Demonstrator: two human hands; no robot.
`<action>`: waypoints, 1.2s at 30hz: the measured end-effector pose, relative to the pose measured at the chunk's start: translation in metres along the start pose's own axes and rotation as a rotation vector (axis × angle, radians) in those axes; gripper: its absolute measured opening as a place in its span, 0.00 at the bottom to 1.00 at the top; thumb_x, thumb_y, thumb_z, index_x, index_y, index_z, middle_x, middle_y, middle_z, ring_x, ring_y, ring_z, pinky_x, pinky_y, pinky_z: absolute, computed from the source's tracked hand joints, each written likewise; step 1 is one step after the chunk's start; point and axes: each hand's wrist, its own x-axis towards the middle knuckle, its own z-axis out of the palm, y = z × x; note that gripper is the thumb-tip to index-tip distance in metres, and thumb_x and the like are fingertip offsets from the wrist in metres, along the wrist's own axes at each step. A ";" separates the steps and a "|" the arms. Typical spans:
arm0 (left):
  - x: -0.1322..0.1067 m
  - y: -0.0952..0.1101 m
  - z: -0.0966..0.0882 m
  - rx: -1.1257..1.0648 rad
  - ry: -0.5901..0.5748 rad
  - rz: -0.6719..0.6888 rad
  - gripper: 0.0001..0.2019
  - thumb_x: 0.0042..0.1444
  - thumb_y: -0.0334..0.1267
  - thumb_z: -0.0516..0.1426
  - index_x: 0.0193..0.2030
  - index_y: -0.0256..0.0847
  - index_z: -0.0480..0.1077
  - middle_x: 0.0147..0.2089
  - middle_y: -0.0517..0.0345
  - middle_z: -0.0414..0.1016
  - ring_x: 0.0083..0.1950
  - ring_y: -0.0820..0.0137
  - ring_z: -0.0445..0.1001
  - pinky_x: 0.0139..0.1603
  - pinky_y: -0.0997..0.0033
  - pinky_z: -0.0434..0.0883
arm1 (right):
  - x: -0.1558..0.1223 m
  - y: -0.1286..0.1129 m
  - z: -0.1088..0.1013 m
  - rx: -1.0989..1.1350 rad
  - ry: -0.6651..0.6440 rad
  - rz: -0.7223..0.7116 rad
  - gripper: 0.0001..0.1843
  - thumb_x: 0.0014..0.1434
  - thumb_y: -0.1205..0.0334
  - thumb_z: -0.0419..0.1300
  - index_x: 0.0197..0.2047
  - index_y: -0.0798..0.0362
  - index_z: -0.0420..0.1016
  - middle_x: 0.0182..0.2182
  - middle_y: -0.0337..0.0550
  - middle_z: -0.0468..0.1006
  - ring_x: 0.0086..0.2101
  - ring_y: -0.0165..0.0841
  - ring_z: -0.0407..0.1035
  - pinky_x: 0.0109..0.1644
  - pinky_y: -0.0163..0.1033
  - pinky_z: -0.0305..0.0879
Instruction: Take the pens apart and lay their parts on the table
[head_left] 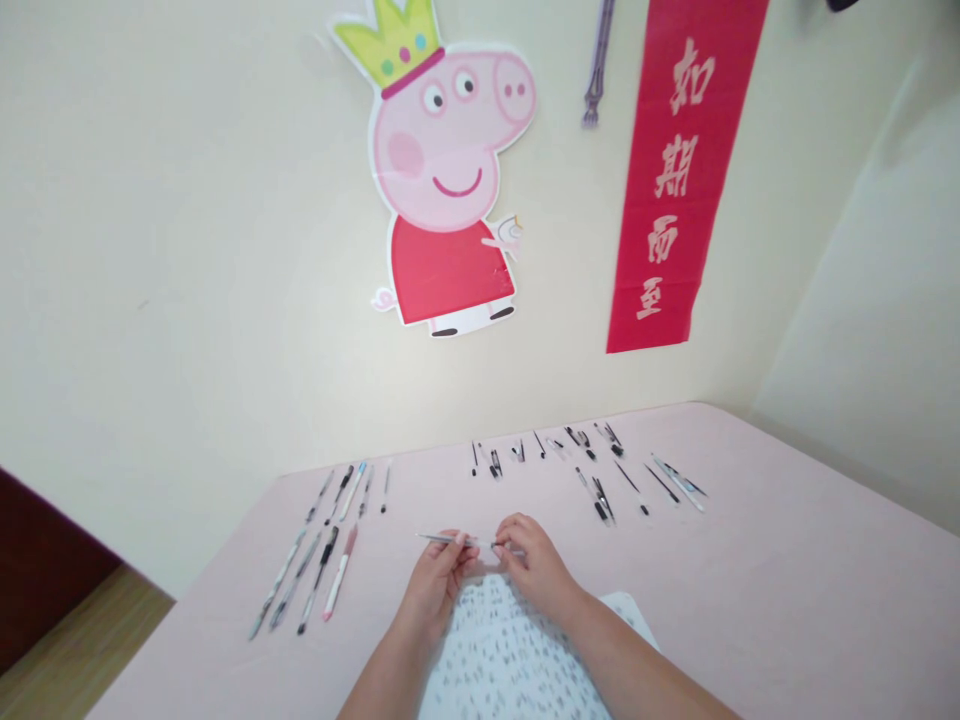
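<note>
Just above the near edge, both hands hold a slim, pale pen [433, 538] with a dark point. My left hand [440, 578] pinches its barrel between thumb and fingers, the thin end sticking out to the left. Closed on the right end is my right hand [534, 562], with a small dark part by its fingertips. Whether the pen is one piece or comes apart there is too small to tell. Below the hands lies a white patterned surface [510, 650], perhaps cloth, partly covered by the forearms.
On the pink table [750, 600], several whole pens [341, 573] lie in two rows at left. Pen parts, including black caps and thin refills [662, 483], are spread along the back and right. A wall with a pig cutout [450, 270] and a red banner [675, 200] stands behind.
</note>
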 end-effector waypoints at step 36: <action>0.000 0.001 0.001 0.015 -0.001 0.014 0.04 0.53 0.24 0.56 0.30 0.33 0.68 0.28 0.56 0.75 0.27 0.77 0.75 0.29 0.82 0.74 | 0.002 -0.002 -0.002 -0.035 0.033 0.020 0.06 0.49 0.70 0.61 0.32 0.52 0.71 0.33 0.42 0.72 0.38 0.35 0.64 0.44 0.41 0.60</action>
